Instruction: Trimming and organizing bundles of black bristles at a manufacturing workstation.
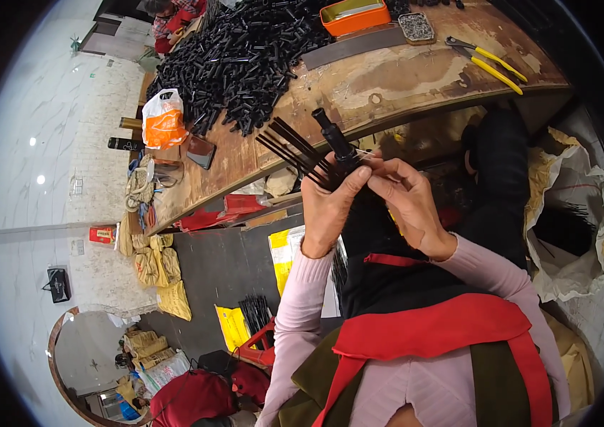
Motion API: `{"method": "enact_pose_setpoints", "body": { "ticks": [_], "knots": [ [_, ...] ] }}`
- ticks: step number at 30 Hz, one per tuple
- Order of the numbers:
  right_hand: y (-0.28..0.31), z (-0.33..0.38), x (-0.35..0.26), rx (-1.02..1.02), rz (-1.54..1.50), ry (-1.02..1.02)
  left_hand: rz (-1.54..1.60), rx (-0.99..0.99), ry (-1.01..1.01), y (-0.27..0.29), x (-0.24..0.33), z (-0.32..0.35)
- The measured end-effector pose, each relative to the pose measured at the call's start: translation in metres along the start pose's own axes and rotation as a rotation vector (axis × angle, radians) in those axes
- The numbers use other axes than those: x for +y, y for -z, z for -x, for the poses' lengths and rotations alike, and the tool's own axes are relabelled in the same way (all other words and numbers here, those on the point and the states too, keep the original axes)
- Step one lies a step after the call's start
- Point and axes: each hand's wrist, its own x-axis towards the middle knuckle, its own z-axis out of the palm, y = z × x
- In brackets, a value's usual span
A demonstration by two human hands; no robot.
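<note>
Just in front of the near edge of the bench point(416, 89), the left hand point(332, 201) has its grip closed around the lower end of a stepped black tube point(333, 135) and a bunch of thin black rods point(302, 144). The tube's long axis slants: its narrow end points toward the bench and somewhat left, its wider end back between the hands. The rods fan out beside it on the left, also aimed toward the bench but leaning farther left. The right hand point(414, 203) brings its fingertips together by the tube's wide end, where a thin pale strand point(364, 151) shows; whether its grip pinches that strand cannot be told. A heap of black tubular pieces point(231, 64) covers the bench's left part, and yellow-handled pliers point(497, 76) lie on its right.
</note>
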Motion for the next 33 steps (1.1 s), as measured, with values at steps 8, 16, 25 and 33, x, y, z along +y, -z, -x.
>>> {"method": "enact_pose_setpoints", "body": {
  "ticks": [8, 16, 25, 33],
  "knots": [
    [0.004, -0.003, 0.007, -0.028, -0.012, -0.160, -0.457, 0.071, -0.138, -0.002, -0.009, 0.001],
    [0.013, -0.009, -0.012, -0.117, -0.149, -0.402, -0.366, 0.173, -0.171, -0.016, -0.022, 0.002],
    [0.050, 0.010, -0.088, -0.412, 1.125, -0.220, -0.100, -0.260, -0.046, -0.003, 0.002, -0.002],
    [0.141, -0.108, -0.208, 0.168, 2.265, 0.724, 0.413, -0.310, 0.088, -0.022, -0.036, -0.001]
  ]
}}
